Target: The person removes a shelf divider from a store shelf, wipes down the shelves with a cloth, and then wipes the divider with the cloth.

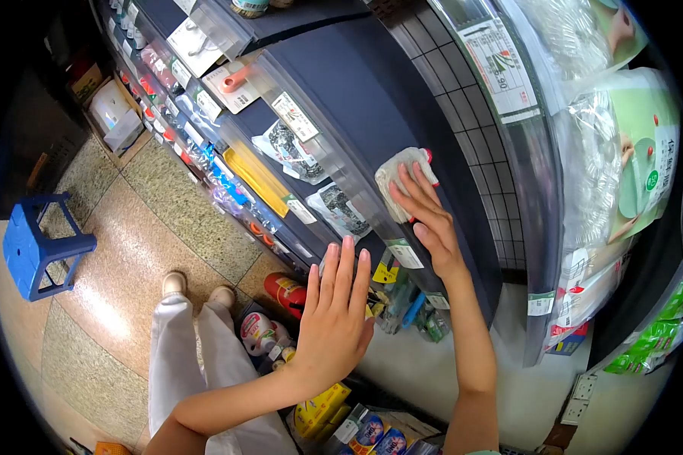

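A folded, greyish-white cloth (395, 182) with a red edge lies against the dark shelf board (349, 83). My right hand (432, 220) presses it there, fingers stretched over the cloth and thumb out to the side. Lower and to the left, my left hand (332, 315) is held out with its fingers straight and nothing in it. Its fingertips are near the shelf's front, close to a packet of dark mesh scourers (341, 211); whether they touch anything I cannot tell. A clear price-label strip (311, 136) runs along the shelf edge.
Packaged goods (622, 152) hang at the right, beside a wire grid back panel (463, 98). Bottles (262, 334) and yellow boxes (322, 406) stand low by my legs. A blue plastic stool (45, 243) stands on the tiled floor at the left. Wall sockets (579, 398) show at lower right.
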Demonstrator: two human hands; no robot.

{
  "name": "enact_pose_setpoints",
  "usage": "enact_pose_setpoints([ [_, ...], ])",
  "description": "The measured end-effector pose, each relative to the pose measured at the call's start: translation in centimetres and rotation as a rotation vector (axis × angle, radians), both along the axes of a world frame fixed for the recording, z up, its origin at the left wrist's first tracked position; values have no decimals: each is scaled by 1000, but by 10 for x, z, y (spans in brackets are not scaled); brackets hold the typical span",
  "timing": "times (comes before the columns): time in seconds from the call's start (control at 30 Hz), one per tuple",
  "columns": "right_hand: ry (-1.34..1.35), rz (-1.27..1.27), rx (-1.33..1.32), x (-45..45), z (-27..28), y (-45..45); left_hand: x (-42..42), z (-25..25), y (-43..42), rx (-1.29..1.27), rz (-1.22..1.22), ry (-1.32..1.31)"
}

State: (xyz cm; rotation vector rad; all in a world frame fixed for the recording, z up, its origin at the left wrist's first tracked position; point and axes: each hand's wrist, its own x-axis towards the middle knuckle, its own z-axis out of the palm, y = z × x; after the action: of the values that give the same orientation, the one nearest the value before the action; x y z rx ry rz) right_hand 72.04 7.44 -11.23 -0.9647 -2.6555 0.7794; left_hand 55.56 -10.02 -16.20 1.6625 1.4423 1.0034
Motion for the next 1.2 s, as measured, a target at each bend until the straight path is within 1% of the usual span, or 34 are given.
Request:
enact_pose_setpoints([
  [0.13,32,0,-38,11,-2,7,4,-1,0,1,-9,-7],
  [0.43,13,-130,130,39,-20,84,7,-6,1,-29,-9,-10],
  [0.57,109,-285,90,52,-28,115,8,-5,1,-20,-11,-18],
  [0.6,149,-328,121,59,-34,125,7,-4,1,-19,-10,-19],
  [0.7,49,-401,118,95,-43,150,5,-4,1,-32,-1,-11],
  [0.73,24,-464,131,100,-44,152,4,-4,1,-30,3,-5],
  [0.83,77,-559,49,102,-40,145,2,-5,1,-24,10,4],
  [0.93,192,-585,82,90,-42,124,2,-4,0,-22,10,-3],
  [1.07,0,-474,122,80,-28,87,4,-3,-2,-19,3,-14],
  [1.2,-46,-321,123,69,-16,37,10,-3,-5,-10,-4,-15],
])
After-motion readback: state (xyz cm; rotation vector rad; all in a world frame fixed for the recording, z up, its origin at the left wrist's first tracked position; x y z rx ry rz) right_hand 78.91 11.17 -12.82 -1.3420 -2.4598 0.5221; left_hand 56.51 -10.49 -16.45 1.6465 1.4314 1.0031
